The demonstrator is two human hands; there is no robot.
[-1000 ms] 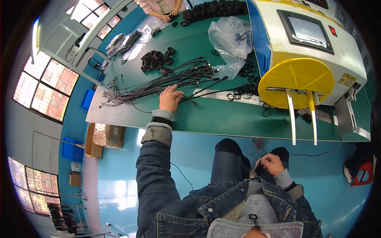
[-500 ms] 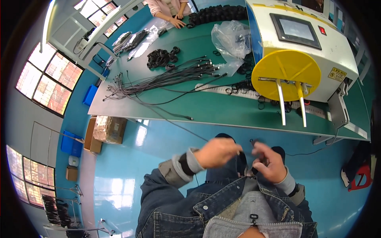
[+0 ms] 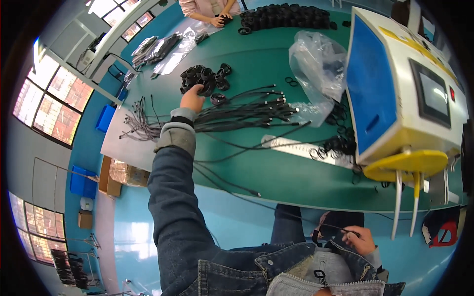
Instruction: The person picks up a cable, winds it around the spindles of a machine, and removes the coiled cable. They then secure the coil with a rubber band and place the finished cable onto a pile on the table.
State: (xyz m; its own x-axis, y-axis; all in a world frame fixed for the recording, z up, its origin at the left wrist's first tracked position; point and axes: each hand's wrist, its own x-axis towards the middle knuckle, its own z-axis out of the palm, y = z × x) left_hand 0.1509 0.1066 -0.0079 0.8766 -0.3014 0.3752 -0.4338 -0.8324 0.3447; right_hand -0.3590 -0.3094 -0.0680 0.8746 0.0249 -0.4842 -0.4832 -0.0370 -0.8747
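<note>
My left hand (image 3: 192, 100) reaches far across the green table (image 3: 276, 177), its fingers curled on a black cable coil at the near edge of a pile of coils (image 3: 206, 78). Just right of that hand lies a bundle of long straight black cables (image 3: 242, 111). My right hand (image 3: 359, 240) stays low by my lap, pinching the end of a thin black cable (image 3: 232, 185) that trails off the table edge.
A white and blue machine (image 3: 410, 93) with a yellow disc (image 3: 405, 165) and two prongs fills the right. A clear plastic bag (image 3: 318, 64), a metal ruler (image 3: 296, 147) and loose black rings lie beside it. Another person's hands (image 3: 219, 19) work at the far end by rows of coils (image 3: 286, 15).
My left hand has gone from my lap, where it met the right hand, out across the table to the coil pile. The right hand stays at my lap with the cable.
</note>
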